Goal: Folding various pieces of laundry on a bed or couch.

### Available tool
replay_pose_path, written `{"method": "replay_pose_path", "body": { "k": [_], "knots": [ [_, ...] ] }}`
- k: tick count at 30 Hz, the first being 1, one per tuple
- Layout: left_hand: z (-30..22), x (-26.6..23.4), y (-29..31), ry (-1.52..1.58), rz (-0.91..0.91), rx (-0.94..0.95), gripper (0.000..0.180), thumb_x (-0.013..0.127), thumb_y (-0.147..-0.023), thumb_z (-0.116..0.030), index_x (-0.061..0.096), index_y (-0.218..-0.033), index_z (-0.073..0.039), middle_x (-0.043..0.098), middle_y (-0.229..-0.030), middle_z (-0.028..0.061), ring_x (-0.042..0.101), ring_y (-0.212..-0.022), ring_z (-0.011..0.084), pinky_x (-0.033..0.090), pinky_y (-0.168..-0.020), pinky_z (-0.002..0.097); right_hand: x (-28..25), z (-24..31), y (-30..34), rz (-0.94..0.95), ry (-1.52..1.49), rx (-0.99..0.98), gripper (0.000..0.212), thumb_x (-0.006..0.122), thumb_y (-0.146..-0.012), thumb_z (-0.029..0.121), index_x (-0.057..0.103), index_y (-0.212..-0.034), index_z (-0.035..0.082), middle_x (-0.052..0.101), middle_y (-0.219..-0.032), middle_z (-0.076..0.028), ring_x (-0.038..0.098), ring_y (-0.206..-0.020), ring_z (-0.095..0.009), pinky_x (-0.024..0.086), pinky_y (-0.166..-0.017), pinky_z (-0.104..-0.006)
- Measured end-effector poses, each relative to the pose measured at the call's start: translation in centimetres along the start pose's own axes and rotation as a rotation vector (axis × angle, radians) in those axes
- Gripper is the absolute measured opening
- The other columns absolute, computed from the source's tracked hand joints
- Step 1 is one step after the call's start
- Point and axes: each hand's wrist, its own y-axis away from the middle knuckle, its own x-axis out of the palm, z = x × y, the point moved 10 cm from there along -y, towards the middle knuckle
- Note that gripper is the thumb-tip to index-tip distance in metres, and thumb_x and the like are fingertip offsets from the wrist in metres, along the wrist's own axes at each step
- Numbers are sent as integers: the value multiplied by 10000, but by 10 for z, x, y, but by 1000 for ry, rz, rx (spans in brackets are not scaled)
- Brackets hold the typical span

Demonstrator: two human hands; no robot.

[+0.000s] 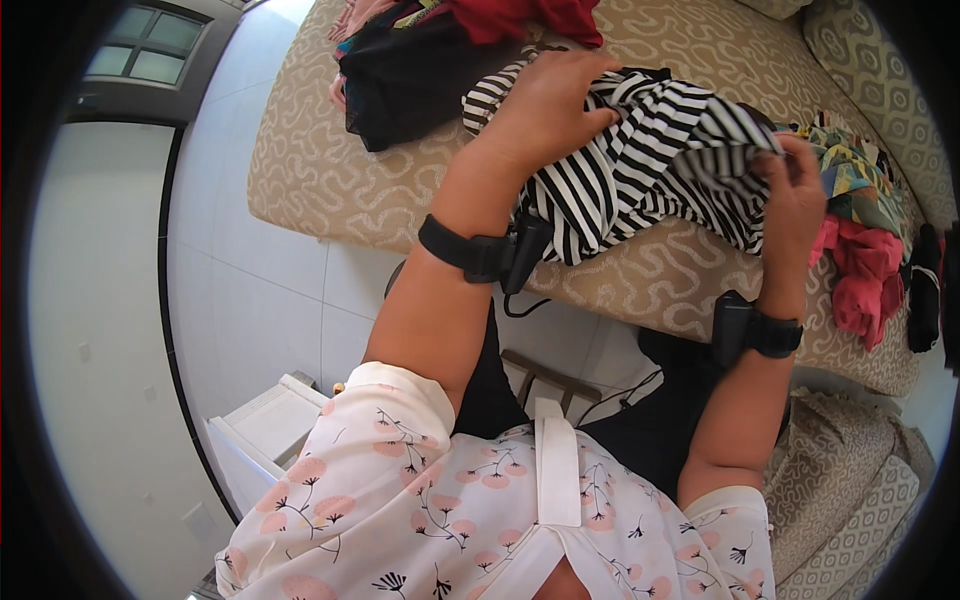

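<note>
A black-and-white striped garment (650, 145) lies rumpled across the front of the patterned seat. My left hand (555, 105) is closed on its left part, thumb on the near side, most fingertips hidden from me. At the garment's right end, my right hand (795, 185) pinches an edge of the cloth and lifts it slightly; the fabric there is a little blurred. Both wrists wear black straps with a small dark device.
Black cloth (410, 95) and red cloth (520, 18) are heaped at the back left of the beige couch seat (320, 180). To the right lie a pink garment (862, 280), a multicoloured one (855, 180) and a dark roll (924, 290). A white drawer unit (265, 425) stands at lower left.
</note>
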Motion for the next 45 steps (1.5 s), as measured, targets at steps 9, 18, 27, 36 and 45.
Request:
{"method": "replay_pose_path", "body": {
  "k": [9,18,27,36,45],
  "knots": [
    [-14,15,-3,356,345,-249,289,696,-763,-139,644,-1013,-5,673,-881,135,650,-839,237,498,-782,308,-71,63,45,-649,-342,-629,134,540,-954,-13,551,-1088,-16,547,-1330,-127,538,-1199,-230,414,-1051,-346],
    [38,-6,-1,2004,-219,-425,280,527,-978,-164,593,-1214,-27,651,-1203,89,604,-1125,210,460,-1009,350,-35,54,18,-235,-474,-400,226,537,-975,63,566,-1175,-38,597,-1247,-155,595,-1133,-211,479,-953,-309],
    [-9,-13,-6,2084,-99,-226,299,512,-994,-274,571,-1183,-51,617,-1215,69,547,-1167,203,395,-1024,349,61,29,31,146,-226,-123,286,610,-888,79,607,-1167,13,678,-954,-56,622,-758,-91,482,-620,-219],
    [50,-38,-1,1793,-400,-246,415,584,-951,-185,515,-1338,-52,573,-1336,61,492,-1270,232,334,-1116,378,-7,34,22,-323,-458,-248,188,572,-958,58,595,-1136,3,639,-918,-36,616,-805,-106,510,-734,-238],
    [95,-71,16,1713,-685,-310,221,549,-921,-31,607,-1130,-73,649,-1145,13,568,-1127,165,376,-1072,321,-133,7,50,-974,-480,-302,249,550,-941,85,528,-1167,-17,618,-1069,-128,629,-941,-190,528,-822,-274]
  ]
}}
